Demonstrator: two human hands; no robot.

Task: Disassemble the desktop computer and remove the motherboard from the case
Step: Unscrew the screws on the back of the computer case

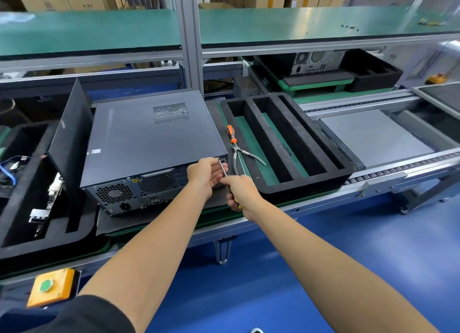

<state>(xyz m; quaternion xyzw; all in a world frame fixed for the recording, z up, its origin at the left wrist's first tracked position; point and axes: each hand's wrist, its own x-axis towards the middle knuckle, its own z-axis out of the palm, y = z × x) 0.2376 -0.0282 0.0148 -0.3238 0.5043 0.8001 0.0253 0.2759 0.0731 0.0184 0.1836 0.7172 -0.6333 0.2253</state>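
Conveyor bench [323,198] | right hand [240,192] grips screwdriver [222,168] | left hand [205,174] steadies its shaft, fingers curled

A: What is hidden around the hands?
B: The right hand [240,192] covers most of the screwdriver [223,167] handle; only the thin shaft and a yellow tip show.
A: Anything else unclear?
B: The shaft's tip at the computer case [149,138] rear corner is too small to make out.

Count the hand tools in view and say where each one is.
3. A screwdriver in the right hand, steadied by the left hand at the case's rear corner; an orange screwdriver and pliers lying right of the case. More may be hidden.
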